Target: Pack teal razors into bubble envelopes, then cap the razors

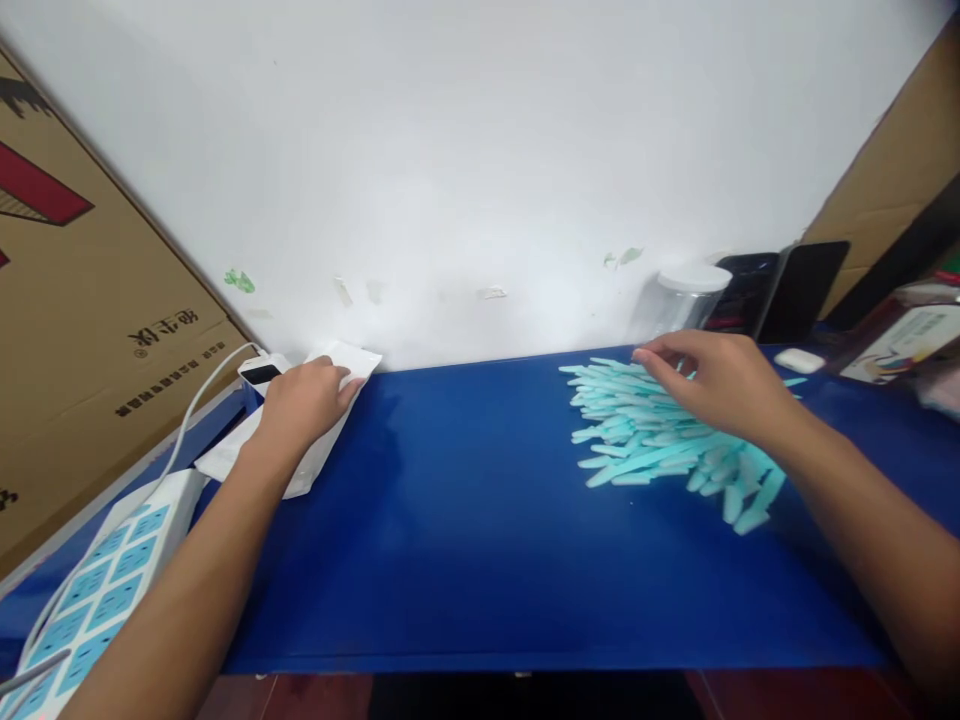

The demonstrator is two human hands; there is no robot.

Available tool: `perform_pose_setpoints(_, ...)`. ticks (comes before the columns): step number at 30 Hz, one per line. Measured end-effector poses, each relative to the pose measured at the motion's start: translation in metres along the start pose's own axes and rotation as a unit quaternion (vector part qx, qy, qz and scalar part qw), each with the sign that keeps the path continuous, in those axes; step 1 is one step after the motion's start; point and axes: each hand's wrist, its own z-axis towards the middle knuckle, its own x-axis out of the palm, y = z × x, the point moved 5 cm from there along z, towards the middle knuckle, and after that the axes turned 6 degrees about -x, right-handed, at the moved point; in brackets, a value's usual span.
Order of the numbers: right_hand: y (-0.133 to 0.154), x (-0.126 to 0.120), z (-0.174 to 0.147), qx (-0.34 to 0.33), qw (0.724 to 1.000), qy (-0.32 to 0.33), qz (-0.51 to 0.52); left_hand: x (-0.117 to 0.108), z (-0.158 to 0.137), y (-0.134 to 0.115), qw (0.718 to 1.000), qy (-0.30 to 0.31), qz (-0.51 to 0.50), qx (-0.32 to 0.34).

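Left hand point(304, 400) — on white packet point(311, 462), grip unclear | right hand point(720, 375) — pinched | sticks point(637, 455) mostly crosswise

The left cardboard box point(82, 290) carries upside-down Chinese characters point(166, 332) with a ® mark point(140, 352); the label point(892, 348) on the right container point(924, 294) is blurred.

sticks point(649, 440): matt, plastic-looking | tabletop point(450, 520): smooth, glossy | box point(97, 300): matt cardboard
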Motion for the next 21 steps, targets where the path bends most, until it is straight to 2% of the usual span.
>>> perform_pose_setpoints(2, -0.009, -0.001, 0.001, 0.0, 1.0, 0.019, -0.004, -0.008, 0.003, -0.01, 0.997, -0.045, -0.054, 0.017)
perform_pose_setpoints(4, -0.016, 0.0, 0.001, -0.006, 0.998, 0.055, -0.002, -0.016, -0.001, -0.029, 0.985, -0.096, -0.127, 0.066)
perform_pose_setpoints(6, -0.022, 0.0, 0.0, -0.01, 0.995, 0.095, 0.008, -0.018, -0.013, -0.053, 0.961, -0.147, -0.192, 0.135)
perform_pose_setpoints(8, -0.029, 0.0, -0.001, -0.007, 0.992, 0.127, 0.019, -0.013, -0.03, -0.076, 0.938, -0.186, -0.211, 0.204)
perform_pose_setpoints(10, -0.038, -0.002, -0.003, 0.001, 0.988, 0.15, 0.023, -0.002, -0.049, -0.097, 0.914, -0.178, -0.217, 0.293)
perform_pose_setpoints(12, -0.049, -0.005, -0.006, 0.016, 0.985, 0.173, 0.017, 0.005, -0.061, -0.107, 0.9, -0.155, -0.235, 0.332)
perform_pose_setpoints(16, -0.076, -0.01, -0.015, 0.059, 0.971, 0.23, 0.018, 0.005, -0.069, -0.111, 0.886, -0.136, -0.285, 0.339)
perform_pose_setpoints(21, -0.097, -0.006, -0.022, 0.06, 0.962, 0.262, 0.042, 0.004, -0.068, -0.112, 0.88, -0.119, -0.307, 0.342)
